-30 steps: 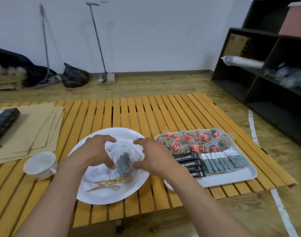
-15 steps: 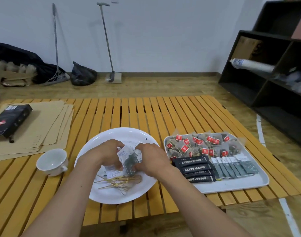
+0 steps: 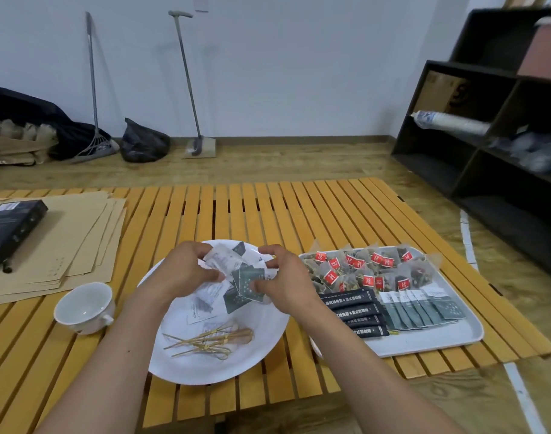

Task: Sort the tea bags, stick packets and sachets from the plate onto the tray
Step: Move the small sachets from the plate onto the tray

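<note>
Both hands pinch sachets over the plate (image 3: 205, 368): left hand (image 3: 186, 274) a white one, right hand (image 3: 283, 283) a dark one. The tray (image 3: 440, 343) lies just right of the right hand.

cup (image 3: 83, 303) beside envelopes (image 3: 64, 242) | black box (image 3: 12, 228) on envelopes | shelf (image 3: 493, 158)

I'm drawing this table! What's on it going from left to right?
Black box on brown envelopes → white cup → white plate with sachets → tray of tea bags, stick packets and sachets.
</note>
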Demonstrator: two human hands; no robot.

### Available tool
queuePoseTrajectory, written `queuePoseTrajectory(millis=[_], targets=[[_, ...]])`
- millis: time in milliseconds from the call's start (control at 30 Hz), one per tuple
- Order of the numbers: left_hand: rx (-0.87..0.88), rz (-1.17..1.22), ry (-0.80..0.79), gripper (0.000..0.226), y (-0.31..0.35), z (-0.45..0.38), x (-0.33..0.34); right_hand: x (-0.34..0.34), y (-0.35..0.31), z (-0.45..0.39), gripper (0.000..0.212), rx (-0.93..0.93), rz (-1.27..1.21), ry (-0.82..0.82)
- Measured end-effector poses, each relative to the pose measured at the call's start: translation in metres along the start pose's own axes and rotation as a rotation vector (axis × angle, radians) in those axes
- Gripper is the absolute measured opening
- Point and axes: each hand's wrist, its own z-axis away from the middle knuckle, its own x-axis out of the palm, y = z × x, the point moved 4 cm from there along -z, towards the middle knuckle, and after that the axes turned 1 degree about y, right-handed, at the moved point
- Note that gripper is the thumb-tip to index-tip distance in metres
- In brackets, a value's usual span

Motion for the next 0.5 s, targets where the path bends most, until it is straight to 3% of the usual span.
queuePoseTrajectory(millis=[233,500], targets=[[-0.081,0.241,0.01,0.014,0.011,0.008,-0.008,-0.017,0.011,0.004,0.027,0.111,-0.333,-0.016],[-0.135,0.397,0.067,0.017,0.029,0.011,0.011,-0.04,0.01,0.01,0.034,0.239,-0.875,-0.106]])
